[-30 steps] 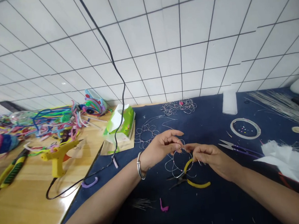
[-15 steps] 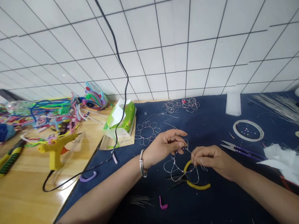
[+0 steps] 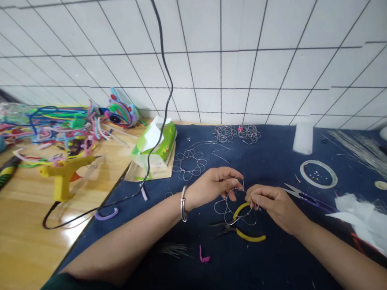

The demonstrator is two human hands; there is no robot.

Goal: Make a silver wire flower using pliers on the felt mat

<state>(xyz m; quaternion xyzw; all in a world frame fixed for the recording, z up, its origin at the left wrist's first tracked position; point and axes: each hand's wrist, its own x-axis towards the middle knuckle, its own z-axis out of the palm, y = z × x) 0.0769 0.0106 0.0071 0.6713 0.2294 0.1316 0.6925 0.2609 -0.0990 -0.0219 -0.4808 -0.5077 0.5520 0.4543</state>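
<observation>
My left hand [image 3: 212, 185] and my right hand [image 3: 272, 203] hold a thin wire flower frame [image 3: 227, 206] with small pink beads between them, just above the dark blue cloth [image 3: 262, 268]. Fingers of both hands are pinched on the wire near its top and right side. A metal bangle sits on my left wrist. Under the frame lie pliers with yellow handles [image 3: 248, 234].
A finished wire flower [image 3: 190, 163] and a tangle of wire flowers [image 3: 237, 133] lie further back. Small snips [image 3: 303, 192], a tape ring [image 3: 318, 174], a white cup [image 3: 302, 137] and white paper [image 3: 367, 221] are right. Left: tissue pack [image 3: 157, 147], yellow glue gun [image 3: 63, 176], pipe cleaners [image 3: 63, 127], hanging black cable [image 3: 163, 54].
The view has shifted slightly. My right hand moved a little closer to my left hand along the wire frame; both keep their pinch on it.
</observation>
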